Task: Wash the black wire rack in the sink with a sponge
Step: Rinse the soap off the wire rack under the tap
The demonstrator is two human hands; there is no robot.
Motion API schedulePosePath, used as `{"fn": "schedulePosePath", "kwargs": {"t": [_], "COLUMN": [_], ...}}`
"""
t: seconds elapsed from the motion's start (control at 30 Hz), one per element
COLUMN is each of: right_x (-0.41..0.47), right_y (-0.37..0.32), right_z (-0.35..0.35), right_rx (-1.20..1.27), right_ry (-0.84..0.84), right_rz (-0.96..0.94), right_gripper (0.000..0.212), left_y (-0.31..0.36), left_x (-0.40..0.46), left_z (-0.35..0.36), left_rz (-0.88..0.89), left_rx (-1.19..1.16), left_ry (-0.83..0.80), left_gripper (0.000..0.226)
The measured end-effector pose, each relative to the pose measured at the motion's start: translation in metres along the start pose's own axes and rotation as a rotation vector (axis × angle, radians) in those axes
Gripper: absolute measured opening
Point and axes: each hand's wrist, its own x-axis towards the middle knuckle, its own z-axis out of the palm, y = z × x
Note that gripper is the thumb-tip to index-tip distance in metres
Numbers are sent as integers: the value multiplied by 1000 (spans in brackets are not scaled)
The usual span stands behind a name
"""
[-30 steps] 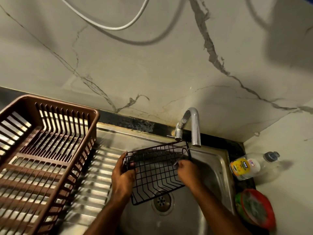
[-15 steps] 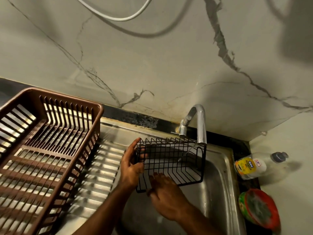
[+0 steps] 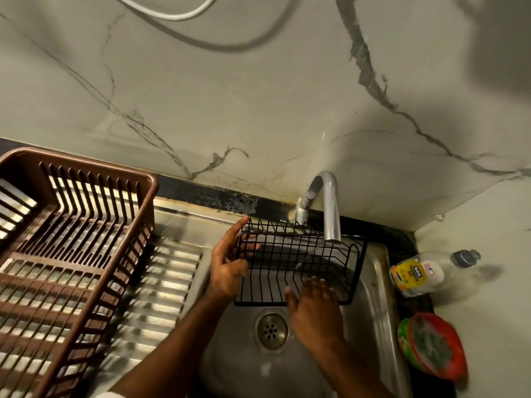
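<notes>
The black wire rack (image 3: pixel 290 255) hangs over the steel sink (image 3: pixel 370 300) under the faucet (image 3: pixel 331 208), and a thin stream of water falls onto it. My left hand (image 3: pixel 227 268) grips its left end, thumb inside and index finger stretched up. My right hand (image 3: pixel 314 308) lies flat on the rack's front edge above the drain (image 3: pixel 271 330), fingers apart and holding nothing. A green scrub pad (image 3: pixel 429 344) sits in a red-rimmed bowl at the right; neither hand touches it.
A brown plastic dish drainer (image 3: pixel 71 254) fills the left side, standing on the ribbed steel drainboard (image 3: pixel 163 285). A clear soap bottle (image 3: pixel 419 272) with a yellow label lies on its side right of the sink. A marble wall stands close behind the faucet.
The rack has been turned from tilted to level with its open side up and shifted right under the faucet. My right hand left the rack's far corner and now rests on its front edge.
</notes>
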Motion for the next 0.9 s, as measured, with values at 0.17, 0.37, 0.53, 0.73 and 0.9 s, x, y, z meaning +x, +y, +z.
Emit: {"fn": "schedulePosePath", "kwargs": {"t": [0.17,0.37,0.53,0.73,0.9], "right_x": [-19,-3,3,-15,-28], "right_y": [-63,-24,28,9,-53], "right_z": [9,-9,-23,-18,-6], "right_rx": [263,40,-95,-128,100], "right_ry": [211,145,90,22,-56], "right_rz": [-334,-486,-287,-130,-261], "right_gripper": [43,81,90,93,89], "left_y": [-10,-15,-15,-15,-19], "left_x": [4,19,22,18,6], "left_z": [20,24,27,37,45], "left_rz": [-38,-5,4,-97,-169], "left_rx": [-20,-93,-144,-185,-193], "left_ry": [-6,-25,-75,-115,7], "left_gripper": [91,98,98,91,56]}}
